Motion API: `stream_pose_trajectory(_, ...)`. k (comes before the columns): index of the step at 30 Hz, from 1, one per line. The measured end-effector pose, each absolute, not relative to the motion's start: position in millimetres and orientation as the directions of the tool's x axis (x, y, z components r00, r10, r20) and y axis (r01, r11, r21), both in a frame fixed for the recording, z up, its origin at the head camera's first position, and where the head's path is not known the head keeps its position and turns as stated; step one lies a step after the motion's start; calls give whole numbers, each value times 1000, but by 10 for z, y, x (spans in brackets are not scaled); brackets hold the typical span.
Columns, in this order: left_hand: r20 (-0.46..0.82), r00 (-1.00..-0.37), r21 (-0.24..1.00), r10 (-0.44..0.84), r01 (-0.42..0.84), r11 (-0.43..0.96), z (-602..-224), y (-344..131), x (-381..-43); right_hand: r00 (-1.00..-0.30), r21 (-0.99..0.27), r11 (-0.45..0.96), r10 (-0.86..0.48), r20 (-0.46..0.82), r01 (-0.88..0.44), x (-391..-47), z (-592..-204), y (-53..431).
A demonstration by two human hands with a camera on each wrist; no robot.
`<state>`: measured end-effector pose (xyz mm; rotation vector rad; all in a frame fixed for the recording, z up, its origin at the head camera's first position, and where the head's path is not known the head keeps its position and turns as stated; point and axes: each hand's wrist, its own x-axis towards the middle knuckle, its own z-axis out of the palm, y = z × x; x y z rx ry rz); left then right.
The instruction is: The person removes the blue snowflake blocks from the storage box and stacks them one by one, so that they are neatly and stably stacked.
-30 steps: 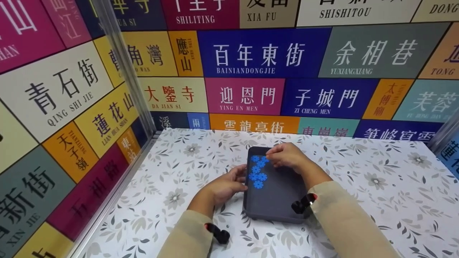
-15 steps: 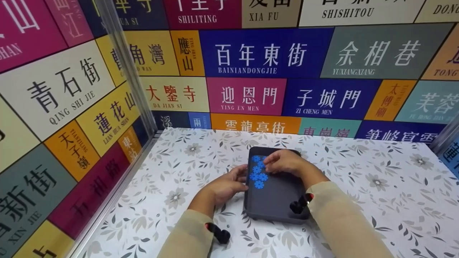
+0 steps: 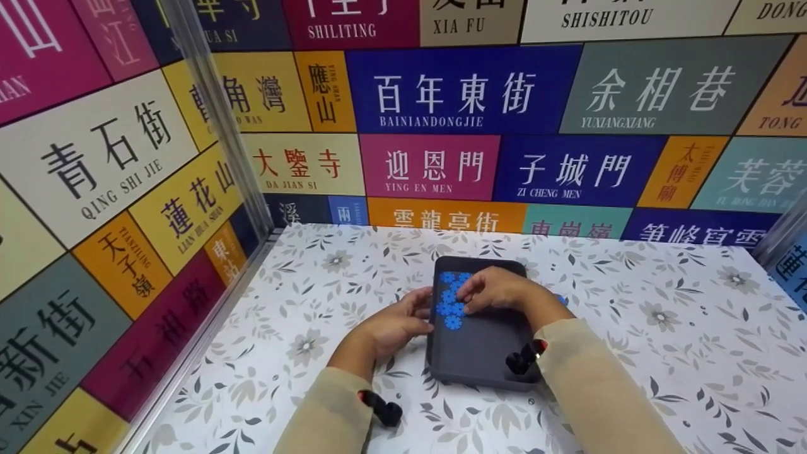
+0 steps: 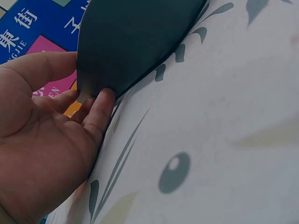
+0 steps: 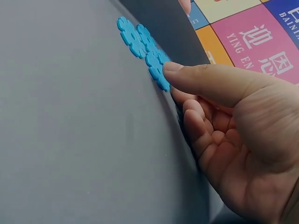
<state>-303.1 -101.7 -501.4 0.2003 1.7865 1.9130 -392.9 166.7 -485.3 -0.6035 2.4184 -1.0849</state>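
A dark grey rectangular tray (image 3: pixel 482 359) lies on the table, with several blue flower-shaped plastic pieces (image 3: pixel 452 322) grouped at its upper left inside. My left hand (image 3: pixel 396 325) holds the tray's left side; in the left wrist view its thumb and fingers (image 4: pixel 103 102) meet the tray's edge. My right hand (image 3: pixel 498 291) reaches over the tray from the right. In the right wrist view its thumb tip lies on one blue flower-shaped piece (image 5: pixel 156 70), apparently pinching it, with the other fingers curled beneath. The pinched piece is partly hidden by the hand.
A table covering (image 3: pixel 340 296) with a leaf and flower print surrounds the tray. Something blue (image 3: pixel 561 298) shows past the right wrist, mostly covered by the arm. Behind the table stands a wall (image 3: pixel 463 94) of coloured signs, with another sign wall (image 3: pixel 94 164) on the left.
My right hand has moved down and slightly left within the tray, uncovering a blue piece near the top. A bit of blue now shows beyond the right wrist. The left hand stays in place.
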Motion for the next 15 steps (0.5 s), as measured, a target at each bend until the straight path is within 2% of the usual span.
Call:
stream_pose_trajectory(10, -197, -856, 971, 478, -236, -23, -5028, -1001, -3028, -819, -668, 672, -550, -163, -319, -3922, -4852, 1662)
stream_pose_trajectory(15, -201, -857, 970, 474, -242, -26, -5017, -1006, -3024, -818, -666, 675, -550, -167, -317, -3897, -4818, 1646)
